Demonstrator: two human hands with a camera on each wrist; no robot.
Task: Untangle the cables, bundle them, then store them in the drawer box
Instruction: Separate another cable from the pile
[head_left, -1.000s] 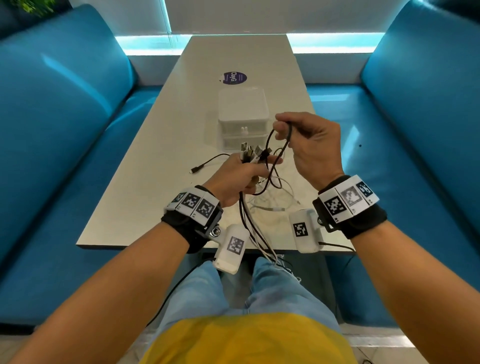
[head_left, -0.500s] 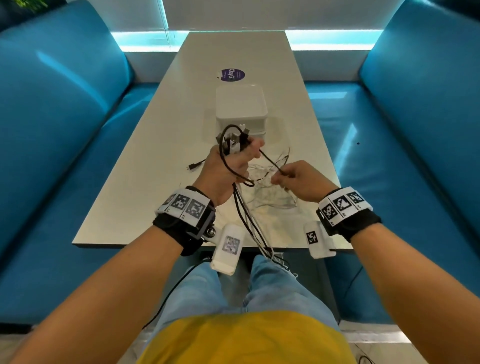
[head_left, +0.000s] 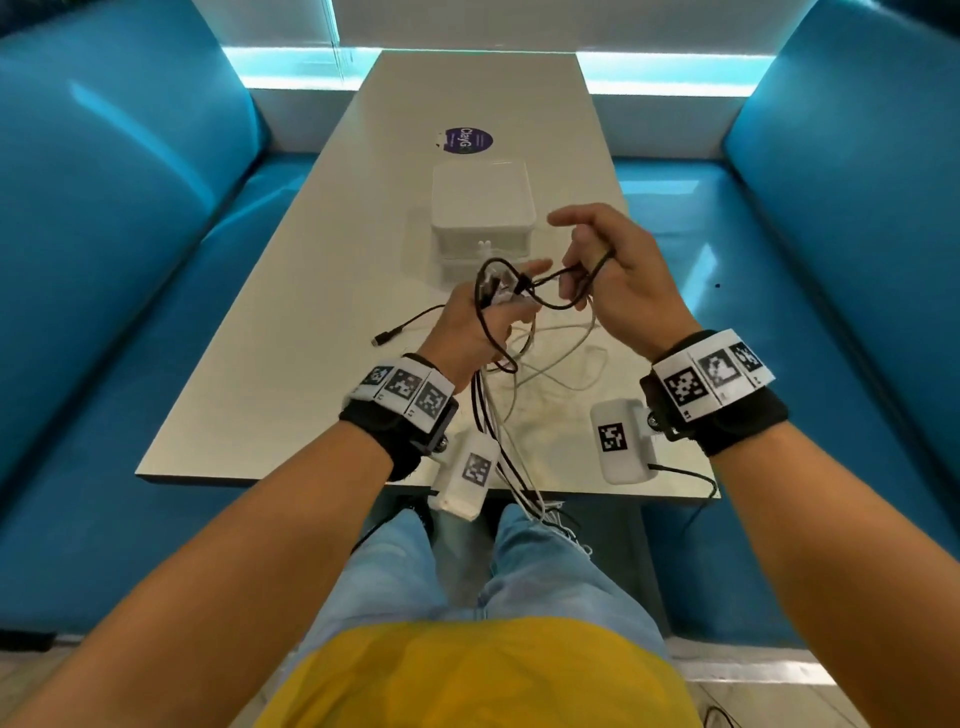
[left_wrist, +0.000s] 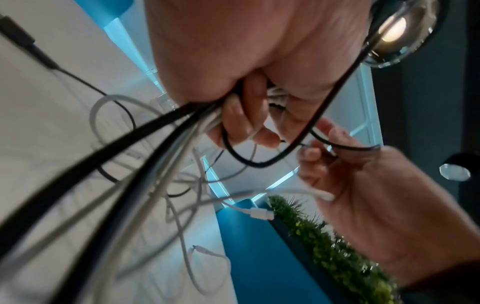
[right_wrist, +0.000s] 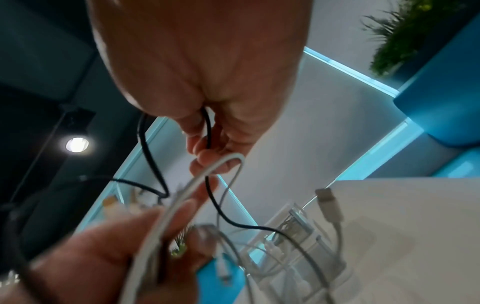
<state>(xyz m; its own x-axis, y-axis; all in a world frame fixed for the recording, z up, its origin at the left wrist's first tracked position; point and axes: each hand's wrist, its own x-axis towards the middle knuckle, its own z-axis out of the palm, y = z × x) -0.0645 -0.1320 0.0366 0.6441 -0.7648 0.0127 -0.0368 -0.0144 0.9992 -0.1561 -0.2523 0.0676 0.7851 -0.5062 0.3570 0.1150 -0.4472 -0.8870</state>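
My left hand (head_left: 480, 322) grips a bunch of black and white cables (left_wrist: 182, 119) by their plug ends, above the near half of the table. The cable tails (head_left: 511, 467) hang down past the table's front edge. To the right, my right hand (head_left: 608, 275) holds a black cable (head_left: 561, 278) and a white cable (right_wrist: 228, 159) looped through its curled fingers, thumb lifted. That black cable runs in a loop (left_wrist: 257, 162) back to the left hand. The white drawer box (head_left: 482, 205) stands shut just beyond both hands.
Loose white cable loops (head_left: 561, 364) lie on the table (head_left: 270, 405) under my hands. A black cable end with a plug (head_left: 387, 336) lies to the left. A purple round sticker (head_left: 465, 141) sits past the box. Blue benches (head_left: 130, 270) flank the table.
My right hand has risen from low near the table up and to the right, drawing the black cable away from the left hand. The left hand has stayed in place with the bunch.
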